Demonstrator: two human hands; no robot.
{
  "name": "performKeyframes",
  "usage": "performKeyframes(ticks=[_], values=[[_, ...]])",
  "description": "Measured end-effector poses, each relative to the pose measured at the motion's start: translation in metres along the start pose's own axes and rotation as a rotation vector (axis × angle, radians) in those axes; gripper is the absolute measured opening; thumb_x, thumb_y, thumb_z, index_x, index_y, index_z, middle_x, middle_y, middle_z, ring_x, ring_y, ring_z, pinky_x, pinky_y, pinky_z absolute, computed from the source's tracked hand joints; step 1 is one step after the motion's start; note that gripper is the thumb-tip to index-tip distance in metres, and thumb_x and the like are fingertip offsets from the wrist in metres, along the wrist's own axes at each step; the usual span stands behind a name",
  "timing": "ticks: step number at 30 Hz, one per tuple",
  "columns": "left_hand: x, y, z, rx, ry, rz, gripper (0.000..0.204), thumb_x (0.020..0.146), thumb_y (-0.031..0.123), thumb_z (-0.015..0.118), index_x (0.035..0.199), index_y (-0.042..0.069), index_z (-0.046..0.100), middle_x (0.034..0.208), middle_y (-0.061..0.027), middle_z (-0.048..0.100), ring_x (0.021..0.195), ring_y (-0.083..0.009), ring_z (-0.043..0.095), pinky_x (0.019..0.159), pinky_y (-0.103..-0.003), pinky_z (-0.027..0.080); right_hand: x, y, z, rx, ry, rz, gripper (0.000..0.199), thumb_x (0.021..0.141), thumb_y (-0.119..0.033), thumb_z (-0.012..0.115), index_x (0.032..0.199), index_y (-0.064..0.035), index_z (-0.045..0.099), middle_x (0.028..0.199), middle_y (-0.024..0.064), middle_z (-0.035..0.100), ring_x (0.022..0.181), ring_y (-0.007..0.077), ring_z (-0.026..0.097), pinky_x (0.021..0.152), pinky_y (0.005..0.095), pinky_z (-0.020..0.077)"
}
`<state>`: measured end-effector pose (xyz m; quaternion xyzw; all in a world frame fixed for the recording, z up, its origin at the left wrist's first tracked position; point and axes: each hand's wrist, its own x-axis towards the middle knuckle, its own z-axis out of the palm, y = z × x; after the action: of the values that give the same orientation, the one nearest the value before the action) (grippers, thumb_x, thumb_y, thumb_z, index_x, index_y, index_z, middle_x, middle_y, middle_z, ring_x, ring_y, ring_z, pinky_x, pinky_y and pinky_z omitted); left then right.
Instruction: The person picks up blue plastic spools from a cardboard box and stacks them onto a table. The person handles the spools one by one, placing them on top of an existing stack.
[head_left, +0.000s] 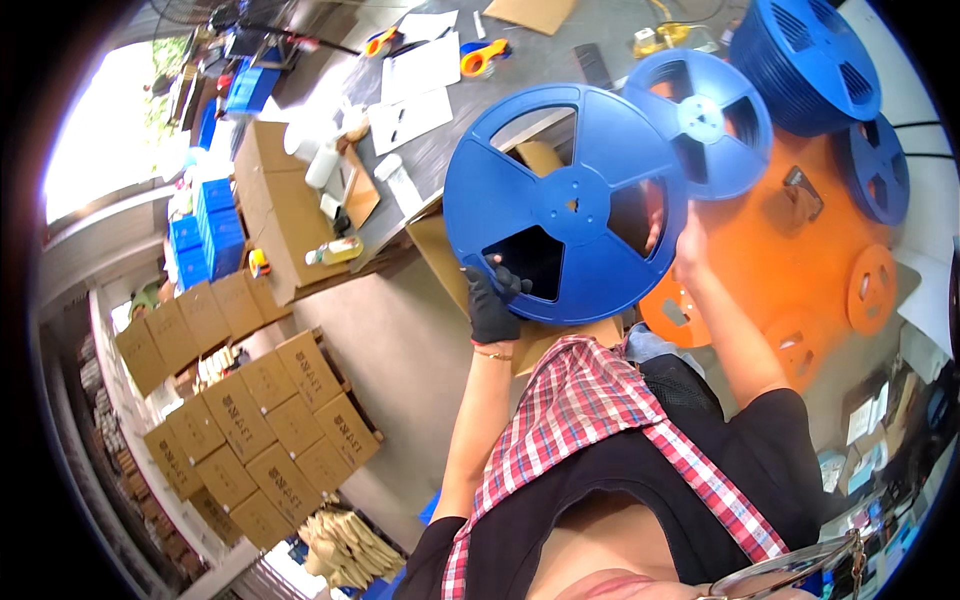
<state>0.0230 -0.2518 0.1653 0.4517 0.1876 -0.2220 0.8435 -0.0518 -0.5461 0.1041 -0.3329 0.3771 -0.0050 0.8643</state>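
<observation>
Two hands are closed on the rim of one large round blue plastic reel (pixel 588 214), held in front of the body above an open brown cardboard box (pixel 437 258). By the black-gloved left hand (pixel 494 304) the near-left edge is gripped, its fingers curled narrowly around the rim and showing in the lower-left cut-out. By the bare right hand (pixel 690 248) the right edge is held, its fingers partly hidden behind the reel and glimpsed through the right-hand cut-out. The broad flange is turned up toward the camera, slightly tilted; the face is round, equal in every direction, and the hub's axis is pointed toward the viewer. Just beyond it, a paler blue spoked plastic reel (pixel 698 118) is partly overlapped. Farther right, a tall stack of blue plastic reels (pixel 812 62) is seen beside a flat orange surface (pixel 765 245).
</observation>
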Motion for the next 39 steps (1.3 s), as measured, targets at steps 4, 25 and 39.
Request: performKeyframes(ticks=[4, 25, 39], values=[[-0.003, 0.017, 0.001, 0.134, 0.061, 0.125, 0.056, 0.081, 0.062, 0.044, 0.097, 0.008, 0.051, 0.060, 0.0004, 0.046, 0.052, -0.0125, 0.047, 0.057, -0.032, 0.047, 0.084, -0.008, -0.051, -1.370, 0.321, -1.064, 0.046, 0.090, -0.037, 0.048, 0.112, 0.0026, 0.052, 0.111, 0.0219, 0.054, 0.102, 0.0346, 0.052, 0.087, 0.0394, 0.0404], [-0.009, 0.011, -0.053, 0.380, 0.232, 0.041, 0.046, 0.089, 0.047, 0.047, 0.104, 0.004, 0.053, 0.064, -0.0018, 0.051, 0.059, -0.0151, 0.056, 0.056, -0.033, 0.048, -0.035, -0.048, -0.003, 0.044, 0.112, -0.683, 0.031, 0.097, -0.025, 0.033, 0.089, 0.0003, 0.051, 0.070, 0.0074, 0.051, 0.061, 0.0162, 0.050, 0.059, 0.0293, 0.0457], [-0.020, 0.002, 0.028, 0.122, -0.033, -0.026, 0.046, 0.091, 0.047, 0.040, 0.085, 0.003, 0.051, 0.068, -0.0063, 0.054, 0.064, -0.0182, 0.054, 0.061, -0.031, 0.046, -0.023, 0.051, -0.015, 0.420, 0.213, 0.089, 0.027, 0.091, -0.028, 0.033, 0.092, -0.0067, 0.050, 0.064, 0.0027, 0.048, 0.053, 0.0131, 0.044, 0.051, 0.0273, 0.0391]])
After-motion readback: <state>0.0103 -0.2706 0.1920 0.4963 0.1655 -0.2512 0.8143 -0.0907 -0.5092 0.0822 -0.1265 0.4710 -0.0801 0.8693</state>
